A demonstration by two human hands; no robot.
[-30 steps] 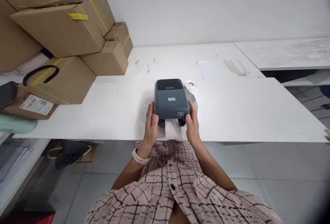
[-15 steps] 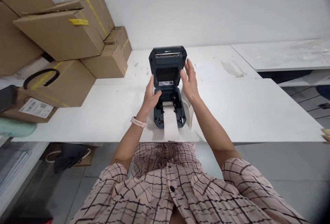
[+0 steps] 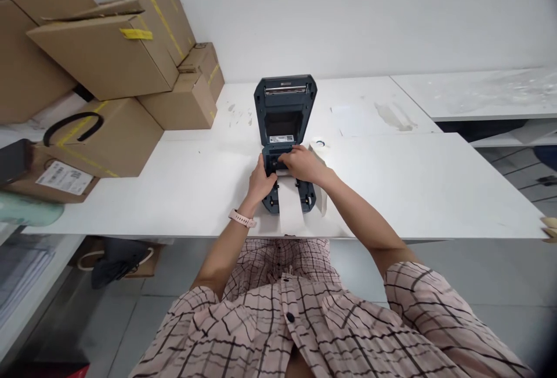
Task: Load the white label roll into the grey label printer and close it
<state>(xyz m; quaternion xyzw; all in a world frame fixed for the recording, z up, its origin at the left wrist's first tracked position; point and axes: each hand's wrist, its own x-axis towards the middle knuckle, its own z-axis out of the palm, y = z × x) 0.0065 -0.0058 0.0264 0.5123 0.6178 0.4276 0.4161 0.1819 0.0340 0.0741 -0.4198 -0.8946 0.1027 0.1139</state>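
Note:
A dark grey label printer [image 3: 285,112] stands on the white table [image 3: 413,186] with its lid raised upright. A strip of white label paper [image 3: 290,210] runs out of its front to the table edge. My left hand [image 3: 261,182] grips the printer's left side at the base, fingers curled. My right hand [image 3: 301,163] reaches into the open bay from the right, fingers bent over the roll holder; what they touch is hidden. A small white roll [image 3: 319,144] lies just right of the printer.
Several cardboard boxes [image 3: 104,59] are stacked at the back left, one with a black handle [image 3: 72,126]. A labelled parcel [image 3: 61,178] and a pale green cylinder [image 3: 26,213] lie at the left edge. A second white counter [image 3: 478,91] stands at the back right.
The printer's lid went from closed to fully raised. My right hand left the lid and dropped into the open bay; my left hand stays on the printer's left side.

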